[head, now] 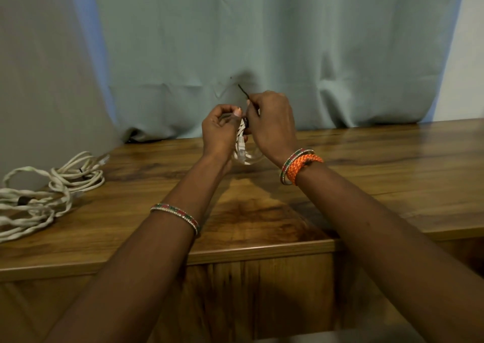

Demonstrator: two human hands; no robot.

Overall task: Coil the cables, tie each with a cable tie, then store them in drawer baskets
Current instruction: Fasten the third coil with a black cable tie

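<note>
While the left hand (219,130) curls round a small coil of white network cable (242,148), held up above the wooden tabletop (366,164), the right hand (272,122) pinches the free tail of a thin black cable tie (243,91), which pokes up and to the left past its fingers. A clear plastic plug hangs from the coil between the two wrists. The bundle looks light and springy: loops of this kind want to open out, so the grip probably belongs across all the strands at once, close to where the tie wraps them. The tie itself seems stiff but thin and slick, best held near its tail end and pulled straight. The plug's latch tab is likely the one fragile part, so it should stay out of the cinch. Whether the tie is already threaded through its head cannot be told; the fingers hide it. Two larger cream cable bundles (52,185), each with a dark band, lie at the left edge of the tabletop.
</note>
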